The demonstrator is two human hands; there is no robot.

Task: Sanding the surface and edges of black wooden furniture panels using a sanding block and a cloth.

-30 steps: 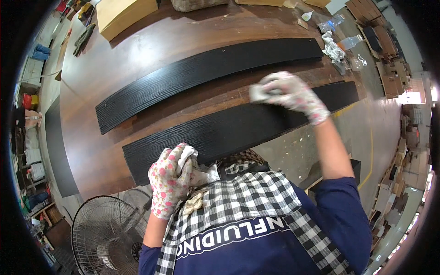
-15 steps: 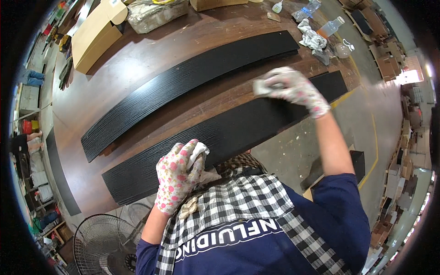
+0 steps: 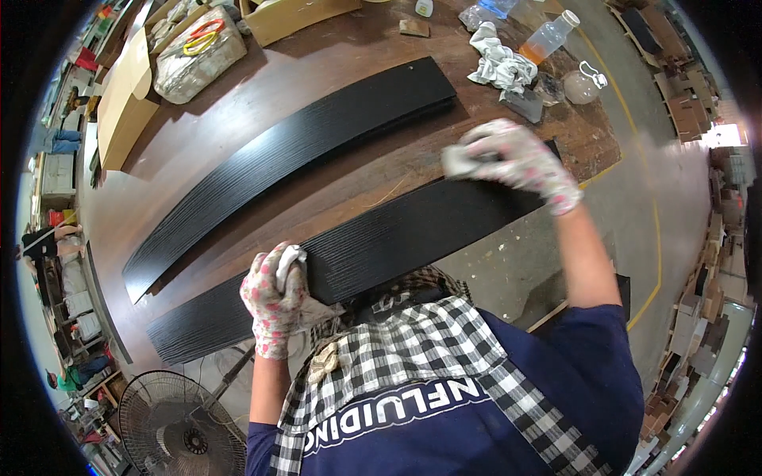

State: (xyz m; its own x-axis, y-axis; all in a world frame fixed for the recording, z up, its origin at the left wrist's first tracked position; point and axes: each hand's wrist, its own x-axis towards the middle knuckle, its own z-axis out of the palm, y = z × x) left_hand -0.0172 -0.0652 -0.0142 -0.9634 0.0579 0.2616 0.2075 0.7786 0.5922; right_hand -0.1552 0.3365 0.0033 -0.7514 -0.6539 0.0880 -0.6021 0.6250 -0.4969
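A long black board point(image 3: 397, 230) with wood grain lies along the near edge of the table. My left hand point(image 3: 266, 289), in a floral glove, is closed around a crumpled white cloth point(image 3: 317, 314) and rests on the board's left part. At the right part, my right hand point(image 3: 520, 163), also in a floral glove, is closed on a pale grey-white pad or folded cloth point(image 3: 464, 164) at the board's far edge. Motion blurs it, so its exact kind is unclear. Beyond lies a second black board point(image 3: 302, 151), roughly parallel and slightly curved in view.
On the brown table point(image 3: 238, 230), a wrapped block point(image 3: 198, 67) with scissors point(image 3: 204, 40) and an open cardboard box point(image 3: 127, 111) stand far left. A rag point(image 3: 502, 63), an orange-liquid bottle point(image 3: 549, 38) and a clear jug point(image 3: 583, 86) stand far right. A fan point(image 3: 182, 428) is near left.
The view has shifted, so the table things sit further left. My left hand has moved along the near board, still holding the cloth. My right hand remains over the board's right part, blurred.
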